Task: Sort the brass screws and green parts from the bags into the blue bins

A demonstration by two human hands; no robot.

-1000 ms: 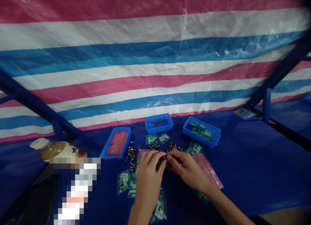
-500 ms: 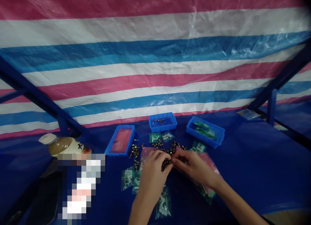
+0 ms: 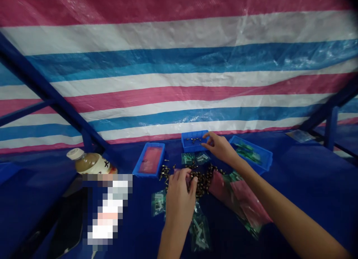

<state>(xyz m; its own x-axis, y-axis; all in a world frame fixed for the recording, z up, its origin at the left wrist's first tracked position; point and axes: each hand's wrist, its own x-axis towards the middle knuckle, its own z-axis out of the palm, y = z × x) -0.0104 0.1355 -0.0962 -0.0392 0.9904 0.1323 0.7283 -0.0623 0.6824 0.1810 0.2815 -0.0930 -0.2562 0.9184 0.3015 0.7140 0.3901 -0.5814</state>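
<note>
My left hand lies over the left side of a pile of small brass-coloured screw-like parts, its thumb and forefinger apart. My right hand is at the right edge of the small blue tray at the back, with thumb and forefinger spread. Inside that tray lie several small metal parts. Whether a tiny part sits at my right thumb tip is too small to make out. Loose metal parts are scattered left of the pile.
A blue tray with a pink bag stands left. Another blue tray with green packets stands right. Pink bags and green-tinted packets lie around the pile. A bottle and a dark phone-like slab are at left.
My right hand has moved from the pile up and away to the small back tray, and its fingers have parted. My left hand stays by the pile. The view has shifted slightly left.
</note>
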